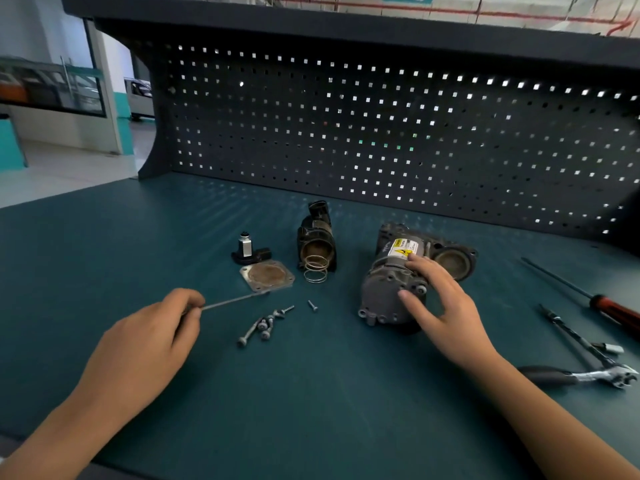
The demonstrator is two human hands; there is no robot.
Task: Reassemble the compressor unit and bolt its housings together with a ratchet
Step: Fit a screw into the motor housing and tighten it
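The left hand (149, 337) pinches a thin metal rod (235, 301); the right hand (440, 303) rests spread fingers on the compressor (388, 289).

On the surface (138, 254) are one grey compressor body (384, 285), one dark housing (317, 237), one coil spring (315, 268), one square cover plate (266, 275), one small valve block (247, 252) and one long thin bolt (235, 301). One screw (312, 305) lies alone. The heap of screws (265, 325) holds about five; overlap blurs the count. There are three long tools: one red-handled screwdriver (613, 311), one ratchet (588, 375) and one slim bar (571, 336).
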